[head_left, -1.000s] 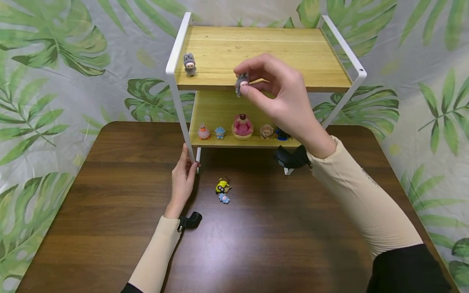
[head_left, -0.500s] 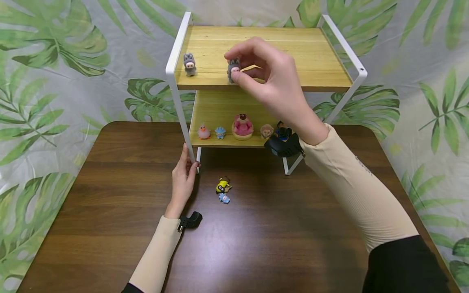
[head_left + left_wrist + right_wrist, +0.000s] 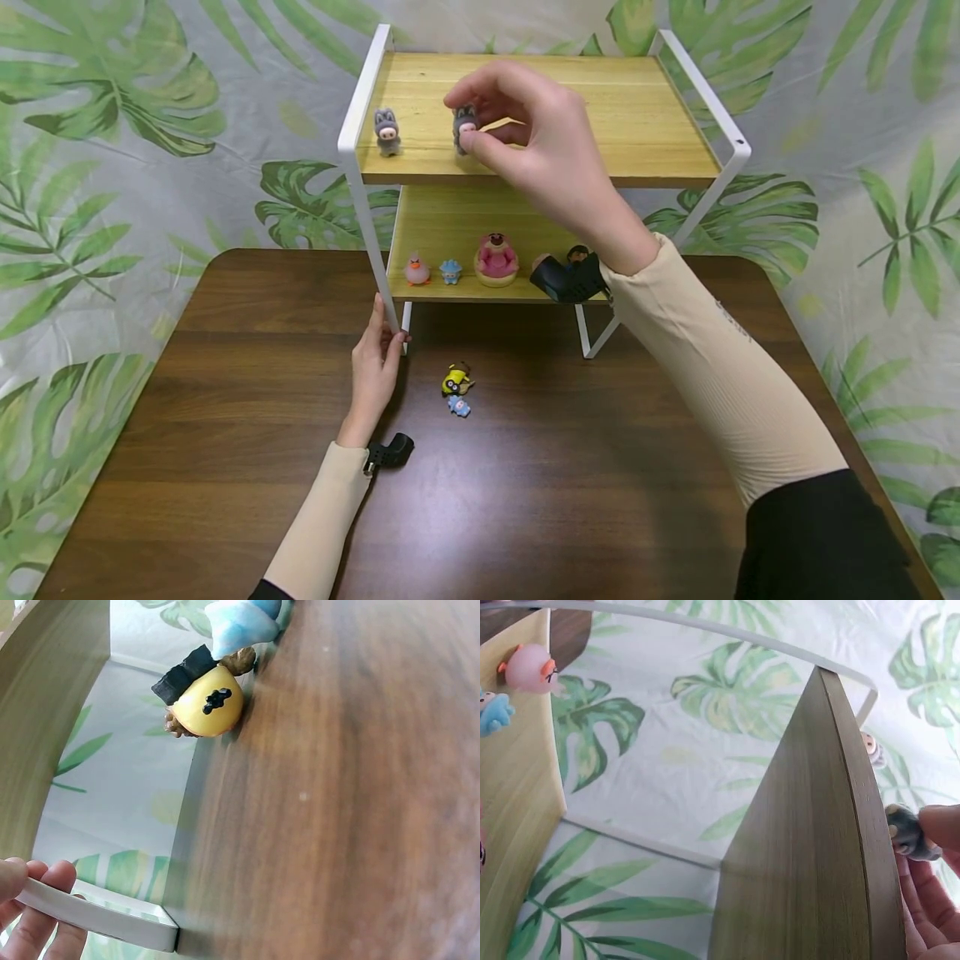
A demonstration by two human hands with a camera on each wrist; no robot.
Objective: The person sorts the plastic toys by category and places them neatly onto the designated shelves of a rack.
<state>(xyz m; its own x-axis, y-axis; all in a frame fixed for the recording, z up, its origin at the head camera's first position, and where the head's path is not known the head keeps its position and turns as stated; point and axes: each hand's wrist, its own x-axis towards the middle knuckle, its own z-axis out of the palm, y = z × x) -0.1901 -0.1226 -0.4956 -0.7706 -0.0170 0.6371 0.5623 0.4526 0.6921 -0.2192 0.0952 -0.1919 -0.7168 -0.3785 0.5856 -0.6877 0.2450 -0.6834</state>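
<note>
My right hand (image 3: 536, 142) pinches a small grey rabbit-eared figurine (image 3: 462, 125) between thumb and fingers, upright near the front edge of the upper shelf board (image 3: 585, 100). In the right wrist view the held figurine (image 3: 909, 832) shows right at that board's edge. A matching grey figurine (image 3: 387, 133) stands at the left end of the same board. Low on the left, my left hand (image 3: 372, 367) grips the white shelf leg (image 3: 375, 250); thumb and fingers lie on either side of the white metal (image 3: 97, 919) in the left wrist view.
On the lower board stand a pink duck (image 3: 417, 271), a blue figurine (image 3: 451, 272) and a pink bear (image 3: 497, 260); my right wrist camera partly covers a dark-haired figurine (image 3: 577, 253). A yellow figurine (image 3: 455, 381) and a light-blue one (image 3: 459, 406) lie on the brown table (image 3: 562, 492).
My right hand has moved up and to the left with the grey figurine, from in front of the upper board's edge to over the board. The left hand has stayed on the leg.
</note>
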